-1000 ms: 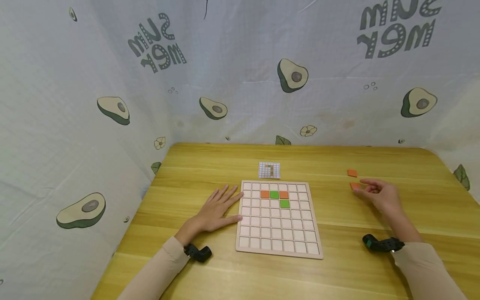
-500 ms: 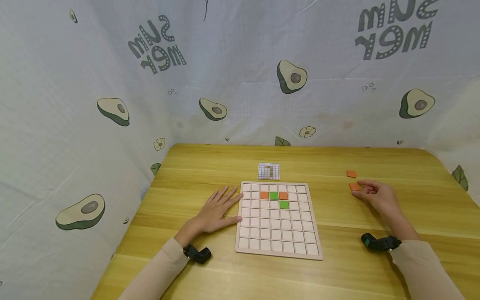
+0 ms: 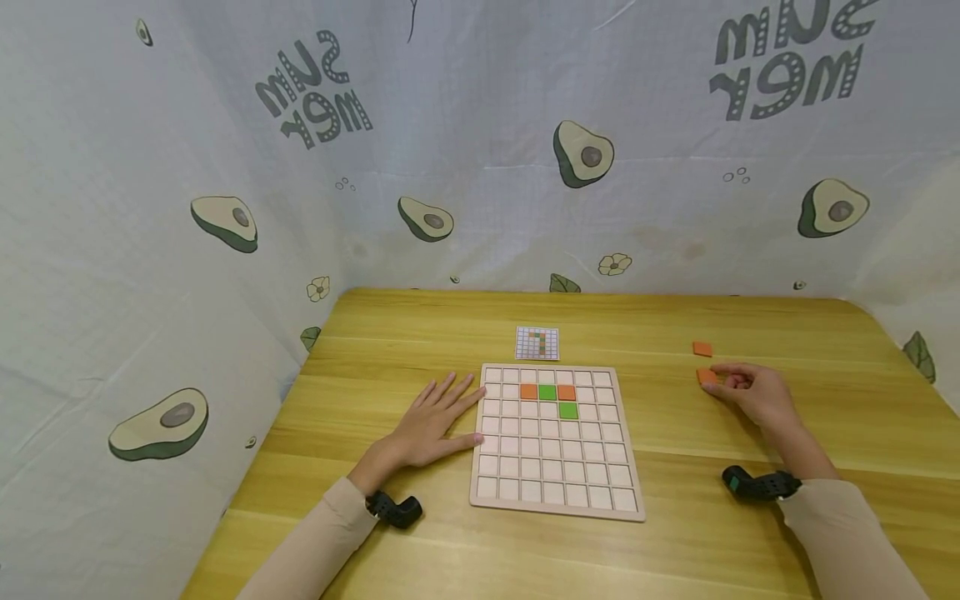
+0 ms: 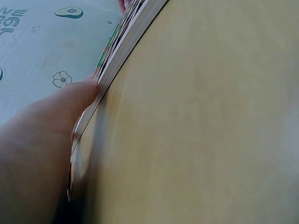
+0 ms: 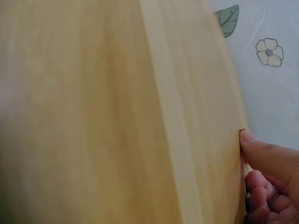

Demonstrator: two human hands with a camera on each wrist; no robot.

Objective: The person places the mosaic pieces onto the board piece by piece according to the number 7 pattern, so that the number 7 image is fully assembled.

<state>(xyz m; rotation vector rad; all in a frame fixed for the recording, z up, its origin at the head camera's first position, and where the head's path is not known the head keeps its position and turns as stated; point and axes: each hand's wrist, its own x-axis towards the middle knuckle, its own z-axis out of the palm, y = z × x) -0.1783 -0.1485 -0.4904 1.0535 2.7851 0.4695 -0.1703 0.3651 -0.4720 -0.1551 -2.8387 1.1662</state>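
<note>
A pale wooden grid board point(image 3: 528, 444) lies on the table. Orange and green square tiles sit in its upper cells, among them a green tile point(image 3: 568, 410). My left hand point(image 3: 428, 427) is spread flat beside the board, thumb and fingertips at its left edge; the left wrist view shows the thumb point(image 4: 86, 93) against that edge. Over on the right, my right hand point(image 3: 759, 395) pinches an orange tile point(image 3: 706, 377) between thumb and index finger. In the right wrist view only a thin orange edge shows at the thumb tip point(image 5: 251, 136), with the other fingers curled below.
A second loose orange tile point(image 3: 702, 348) lies just beyond the right hand. Behind the board is a small card point(image 3: 537, 342) printed with a coloured grid pattern. A patterned curtain point(image 3: 495, 142) hangs behind the wooden table point(image 3: 420, 333).
My right index finger has come closer to the near orange tile, and its tip now meets the tile's edge. The left hand and the board stay in place.
</note>
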